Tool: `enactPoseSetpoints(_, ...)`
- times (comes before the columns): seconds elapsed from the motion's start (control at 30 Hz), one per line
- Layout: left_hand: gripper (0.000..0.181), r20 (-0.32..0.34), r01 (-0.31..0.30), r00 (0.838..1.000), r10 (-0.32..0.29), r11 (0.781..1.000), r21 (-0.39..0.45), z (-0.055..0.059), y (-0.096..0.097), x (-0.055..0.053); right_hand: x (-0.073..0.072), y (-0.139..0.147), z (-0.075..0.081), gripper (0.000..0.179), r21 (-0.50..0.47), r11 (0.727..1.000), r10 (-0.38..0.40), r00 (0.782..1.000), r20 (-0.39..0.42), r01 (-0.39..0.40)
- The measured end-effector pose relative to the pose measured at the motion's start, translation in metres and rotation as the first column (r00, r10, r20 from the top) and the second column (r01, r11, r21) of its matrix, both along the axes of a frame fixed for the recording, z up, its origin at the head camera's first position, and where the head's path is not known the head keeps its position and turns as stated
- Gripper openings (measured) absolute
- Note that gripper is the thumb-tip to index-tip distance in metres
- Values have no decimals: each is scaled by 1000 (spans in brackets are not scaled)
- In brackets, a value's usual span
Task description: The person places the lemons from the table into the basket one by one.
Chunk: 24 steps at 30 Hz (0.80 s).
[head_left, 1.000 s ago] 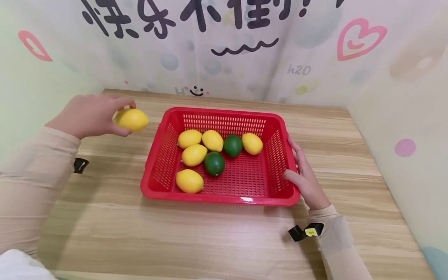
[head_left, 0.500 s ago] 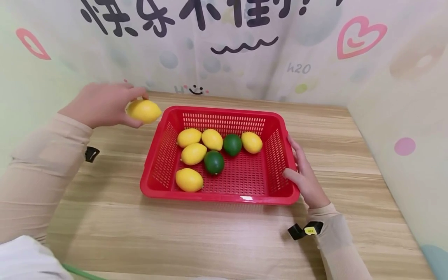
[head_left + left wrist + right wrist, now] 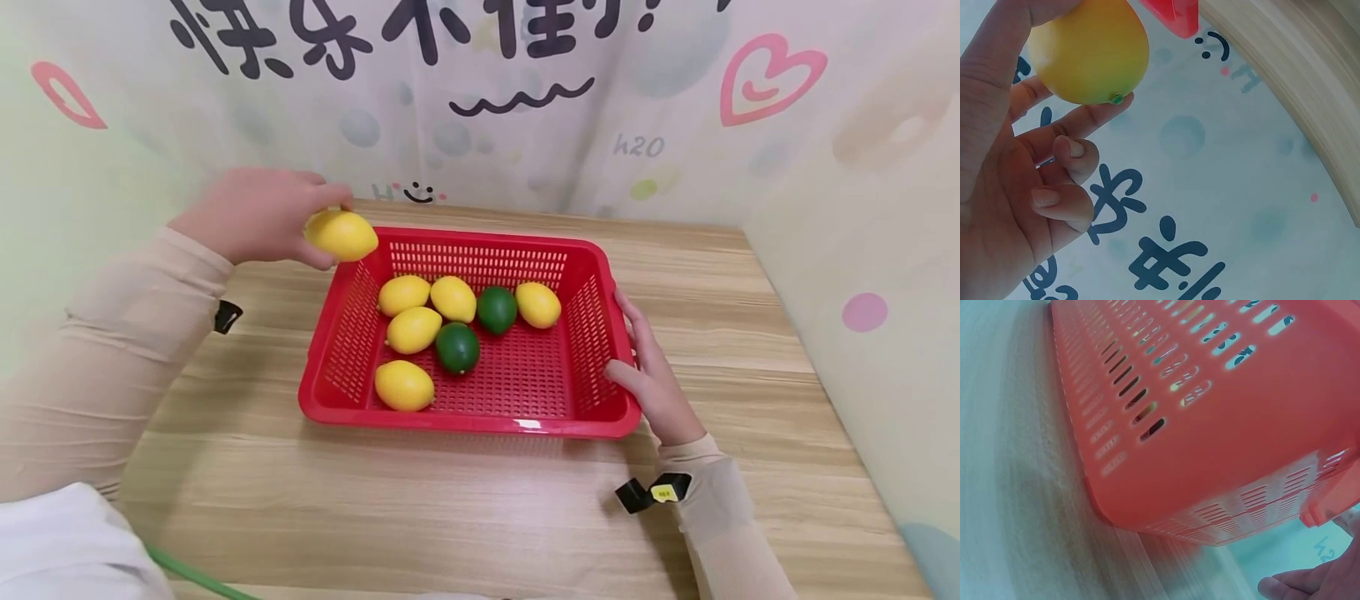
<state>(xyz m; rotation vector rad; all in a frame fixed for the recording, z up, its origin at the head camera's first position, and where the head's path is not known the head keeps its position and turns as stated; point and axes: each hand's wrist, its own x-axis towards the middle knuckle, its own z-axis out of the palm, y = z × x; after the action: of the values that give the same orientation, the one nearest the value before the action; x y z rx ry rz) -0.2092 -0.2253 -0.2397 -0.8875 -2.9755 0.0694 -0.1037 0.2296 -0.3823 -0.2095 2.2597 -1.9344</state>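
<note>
My left hand (image 3: 258, 218) pinches a yellow lemon (image 3: 345, 236) above the back left corner of a red plastic basket (image 3: 465, 423). Seen from the left wrist, thumb and fingertips hold the lemon (image 3: 1091, 53), its green tip showing, while two other fingers curl loosely below it. On the basket's right side, my right hand (image 3: 663, 392) grips the rim, thumb over the edge and fingers along the outside. Several yellow lemons (image 3: 405, 386) lie on the basket floor, mostly to the left, with two dark green lime-like fruits (image 3: 457, 348) among them.
The basket stands on a wood-grain table (image 3: 480, 517). A printed wall sheet (image 3: 517, 158) rises behind the table, and another wall closes the right side. A green cord-like strip (image 3: 195, 575) crosses the front left edge. Each wrist bears a black camera mount (image 3: 636, 497).
My left hand has carried the lemon rightward and slightly back, from left of the basket to over its back left corner. The right hand and the basket keep their places.
</note>
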Motion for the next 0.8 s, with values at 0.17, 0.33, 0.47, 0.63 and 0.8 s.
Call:
enactPoseSetpoints(0.17,49,1,36,999,-36,999,4,0,10,-3,-1,-1,0,91,4,1000,0,1000,7,0)
enactPoseSetpoints(0.33,49,20,62,998,-61,998,-4,0,24,-6,-1,-1,1,91,5,1000,-1,1000,7,1)
enactPoseSetpoints(0.47,52,37,71,997,-71,997,-17,-3,32,-11,-1,-1,0,91,4,1000,0,1000,7,0)
enactPoseSetpoints(0.63,55,43,74,996,-73,997,-19,-6,38,-17,0,-2,0,91,8,1000,-4,1000,17,4)
enactPoseSetpoints(0.8,53,41,108,993,-108,994,-5,-10,49,-20,0,-2,0,93,15,1000,-11,1000,24,11)
